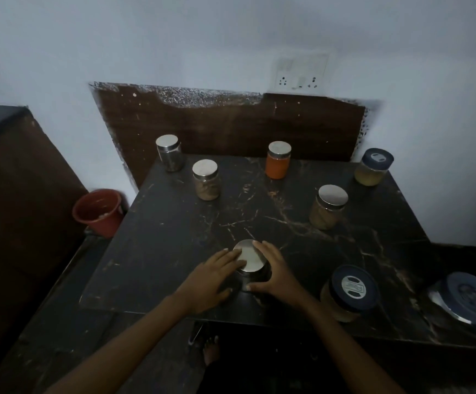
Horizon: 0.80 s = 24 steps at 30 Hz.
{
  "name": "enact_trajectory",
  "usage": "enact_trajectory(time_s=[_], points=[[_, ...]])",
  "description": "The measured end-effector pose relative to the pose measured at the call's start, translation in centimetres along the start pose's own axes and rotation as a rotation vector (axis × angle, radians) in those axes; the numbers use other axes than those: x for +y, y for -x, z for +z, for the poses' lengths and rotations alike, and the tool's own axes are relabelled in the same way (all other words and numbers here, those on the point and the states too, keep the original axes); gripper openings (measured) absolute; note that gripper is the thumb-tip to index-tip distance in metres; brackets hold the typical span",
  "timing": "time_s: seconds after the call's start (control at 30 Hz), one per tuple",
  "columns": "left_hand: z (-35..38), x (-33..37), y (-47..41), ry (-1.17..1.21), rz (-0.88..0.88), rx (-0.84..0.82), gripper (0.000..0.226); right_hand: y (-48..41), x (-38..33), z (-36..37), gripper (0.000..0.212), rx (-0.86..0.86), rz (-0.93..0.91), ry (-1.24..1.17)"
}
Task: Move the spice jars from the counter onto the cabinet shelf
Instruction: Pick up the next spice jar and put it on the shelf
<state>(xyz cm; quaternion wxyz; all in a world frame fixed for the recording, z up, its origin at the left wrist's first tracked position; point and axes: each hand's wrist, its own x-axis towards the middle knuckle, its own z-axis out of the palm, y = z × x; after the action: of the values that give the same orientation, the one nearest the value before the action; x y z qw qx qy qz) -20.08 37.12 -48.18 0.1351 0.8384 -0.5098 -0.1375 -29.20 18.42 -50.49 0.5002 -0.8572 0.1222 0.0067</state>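
1. The nearest jar (250,260), dark-bodied with a flat steel lid, sat between the two hands at the front middle of the tabletop (174,223). Its base was hidden by the thumbs.
2. The left hand (211,280) held the jar from the left. Its fingers lay across the lid's left edge and its thumb curled low against the body.
3. The right hand (273,277) gripped it from the right, fingers wrapped round the far side, forefinger on the lid and thumb pressed to the near wall.
4. Six more containers stood apart from the held one on the dark veined stone:
   - a steel canister (170,153) at the back left corner
   - a brown-filled jar (207,180) just in front of that canister
   - an orange-filled jar (278,160) at the back middle
   - a tan-filled jar (329,207) right of centre
   - a blue-lidded jar (374,167) at the back right corner
   - a second blue-lidded jar (350,291) near the right wrist
5. A blue-lidded container (464,297) lay tilted at the far right edge.
6. A brown panel (231,129) backed the tabletop against the pale wall, with a socket plate (302,72) above it.
7. A red bucket (98,211) stood on the floor at the left, beside a dark cabinet side (17,180).
8. No shelf was in view.
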Motion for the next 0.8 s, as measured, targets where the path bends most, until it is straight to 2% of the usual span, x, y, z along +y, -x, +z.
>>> enact_trajectory(time_s=[0.1, 0.2, 0.37, 0.53, 0.63, 0.8], points=[[0.4, -0.2, 0.3, 0.048, -0.007, -0.001, 0.074, -0.2, 0.4, 0.9, 0.083, 0.119, -0.023, -0.105], [-0.5, 0.1, 0.4, 0.168, -0.01, -0.006, 0.076, -0.5, 0.0, 0.5, 0.074, 0.143, -0.002, -0.191], [-4.4, 1.2, 0.7, 0.372, -0.017, 0.135, 0.085, -0.5, -4.1, -3.0, 0.063, 0.048, 0.012, -0.326], [-7.6, 2.5, 1.9, 0.391, 0.067, 0.084, 0.112, 0.6, -8.4, -6.8, 0.039, -0.018, -0.025, -0.374], [-8.0, 3.8, 2.4, 0.391, 0.116, 0.085, 0.125, 1.5, -9.7, -7.7, 0.032, -0.053, -0.042, -0.334], [-7.9, 5.1, 2.6, 0.396, 0.142, 0.102, 0.129, 2.6, -10.6, -7.7, 0.017, -0.093, -0.072, -0.242]])
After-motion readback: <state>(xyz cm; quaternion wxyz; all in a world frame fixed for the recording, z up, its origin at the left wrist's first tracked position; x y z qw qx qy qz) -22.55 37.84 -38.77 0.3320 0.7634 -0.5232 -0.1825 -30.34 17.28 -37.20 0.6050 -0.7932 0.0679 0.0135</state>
